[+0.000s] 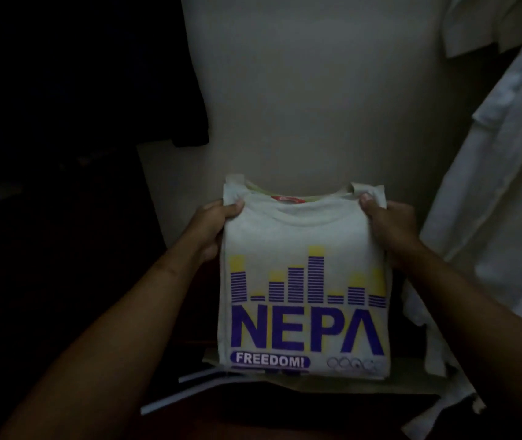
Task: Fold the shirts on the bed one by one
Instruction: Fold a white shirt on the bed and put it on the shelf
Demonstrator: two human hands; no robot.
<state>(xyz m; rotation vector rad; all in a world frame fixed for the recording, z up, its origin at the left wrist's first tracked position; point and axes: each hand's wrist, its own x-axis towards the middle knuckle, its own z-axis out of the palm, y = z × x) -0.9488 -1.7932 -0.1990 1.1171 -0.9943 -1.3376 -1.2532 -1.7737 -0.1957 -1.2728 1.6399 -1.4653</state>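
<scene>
A folded white shirt (304,236) with purple and yellow bars and the print "NEPA FREEDOM!" faces up in front of me. A red neck label shows at its collar. My left hand (212,227) grips its upper left corner, thumb on top. At the upper right corner my right hand (386,227) holds it the same way. The shirt's lower edge lies over a dark surface with flat items under it. The scene is dim.
White garments (501,173) hang along the right side. A pale wall (316,90) stands ahead. Dark fabric (78,74) fills the upper left. Below the shirt lie a beige flat piece (316,384) and dark items with thin white edges (189,392).
</scene>
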